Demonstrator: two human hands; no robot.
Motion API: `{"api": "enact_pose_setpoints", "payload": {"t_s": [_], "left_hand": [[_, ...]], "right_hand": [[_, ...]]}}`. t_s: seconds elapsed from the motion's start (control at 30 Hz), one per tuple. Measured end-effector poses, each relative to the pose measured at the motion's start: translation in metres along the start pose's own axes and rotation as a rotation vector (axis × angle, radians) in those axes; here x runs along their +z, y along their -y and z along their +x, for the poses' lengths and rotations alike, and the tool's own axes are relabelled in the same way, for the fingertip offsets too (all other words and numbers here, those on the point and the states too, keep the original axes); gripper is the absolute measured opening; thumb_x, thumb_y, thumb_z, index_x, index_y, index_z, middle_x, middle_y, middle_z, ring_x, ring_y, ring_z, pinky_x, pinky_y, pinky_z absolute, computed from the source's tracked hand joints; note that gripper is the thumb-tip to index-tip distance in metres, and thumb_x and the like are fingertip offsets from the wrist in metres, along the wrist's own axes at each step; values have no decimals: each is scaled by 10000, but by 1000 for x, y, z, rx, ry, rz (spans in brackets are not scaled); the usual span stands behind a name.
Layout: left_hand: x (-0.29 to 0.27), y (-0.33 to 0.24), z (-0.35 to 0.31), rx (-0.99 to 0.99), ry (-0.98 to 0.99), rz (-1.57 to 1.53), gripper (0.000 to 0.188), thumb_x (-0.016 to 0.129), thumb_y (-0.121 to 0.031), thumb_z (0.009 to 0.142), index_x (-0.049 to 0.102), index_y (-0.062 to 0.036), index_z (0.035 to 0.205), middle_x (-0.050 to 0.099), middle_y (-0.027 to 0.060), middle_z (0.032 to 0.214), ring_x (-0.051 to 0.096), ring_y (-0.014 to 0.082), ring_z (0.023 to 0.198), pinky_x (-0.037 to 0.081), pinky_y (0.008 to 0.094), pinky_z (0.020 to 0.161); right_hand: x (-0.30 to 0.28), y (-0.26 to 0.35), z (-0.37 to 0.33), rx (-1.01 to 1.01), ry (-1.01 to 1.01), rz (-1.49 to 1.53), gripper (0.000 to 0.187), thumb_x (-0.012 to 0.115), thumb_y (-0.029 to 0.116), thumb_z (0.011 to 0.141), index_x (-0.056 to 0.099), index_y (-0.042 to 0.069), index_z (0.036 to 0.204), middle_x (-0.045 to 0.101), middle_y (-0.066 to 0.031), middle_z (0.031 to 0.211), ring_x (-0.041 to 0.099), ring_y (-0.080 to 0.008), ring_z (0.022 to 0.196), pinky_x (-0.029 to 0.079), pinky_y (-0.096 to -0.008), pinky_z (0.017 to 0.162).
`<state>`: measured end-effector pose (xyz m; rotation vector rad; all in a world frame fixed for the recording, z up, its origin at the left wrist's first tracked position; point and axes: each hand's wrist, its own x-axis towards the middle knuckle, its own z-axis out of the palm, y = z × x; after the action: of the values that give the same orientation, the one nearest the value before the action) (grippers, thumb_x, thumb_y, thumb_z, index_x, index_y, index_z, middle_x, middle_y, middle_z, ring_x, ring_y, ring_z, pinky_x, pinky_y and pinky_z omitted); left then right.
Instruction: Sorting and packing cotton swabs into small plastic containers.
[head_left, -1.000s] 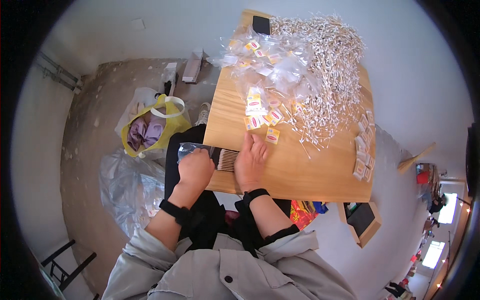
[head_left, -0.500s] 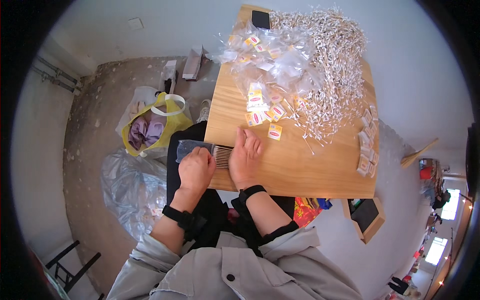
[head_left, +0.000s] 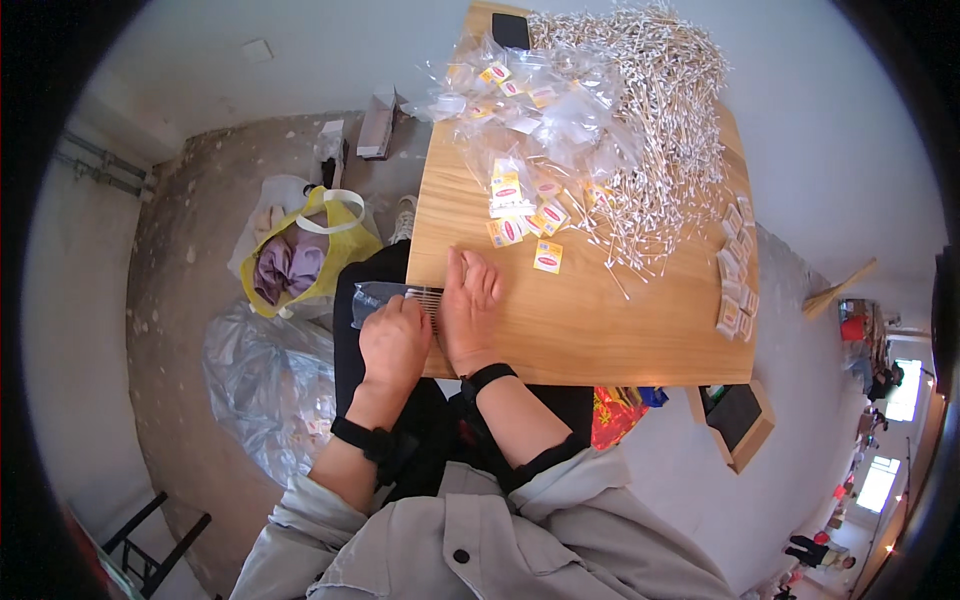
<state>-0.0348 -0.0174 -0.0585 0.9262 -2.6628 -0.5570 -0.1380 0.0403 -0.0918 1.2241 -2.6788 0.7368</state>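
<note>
left hand (head_left: 393, 340) is gripping a clear bag (head_left: 375, 298) open at the table (head_left: 600, 330) edge while right hand (head_left: 468, 310), flat just beside it, is pinning a swab bundle (head_left: 428, 297) at the bag's mouth, keeping them aligned.

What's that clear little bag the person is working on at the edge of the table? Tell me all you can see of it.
The small clear plastic bag looks thin, glossy and crinkled. It lies roughly flat at the near left edge of the wooden table, partly hanging past it over the dark lap. A row of thin pale sticks shows at its mouth. The left hand grips it from below; the right hand rests flat beside it, over the sticks.
</note>
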Motion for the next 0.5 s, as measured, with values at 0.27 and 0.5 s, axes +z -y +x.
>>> {"api": "enact_pose_setpoints", "payload": {"t_s": [0.27, 0.5], "left_hand": [[15, 64, -1, -638, -281, -914, 497, 757, -208, 830, 488, 1, 1193, 604, 98, 1042, 612, 201, 899, 504, 320, 772], [26, 57, 6, -857, -31, -1564, 194, 743, -187, 851, 652, -41, 942, 673, 11, 854, 637, 90, 734, 512, 247, 650]], "right_hand": [[0, 5, -1, -25, -72, 21, 424, 496, 26, 849, 497, 31, 1273, 468, -138, 1206, 436, -330, 1168, 282, -466, 1068], [3, 8, 4, -14, -83, 6, 406, 483, 21, 852, 508, 37, 1257, 470, -135, 1211, 439, -321, 1169, 297, -456, 1046]]}}
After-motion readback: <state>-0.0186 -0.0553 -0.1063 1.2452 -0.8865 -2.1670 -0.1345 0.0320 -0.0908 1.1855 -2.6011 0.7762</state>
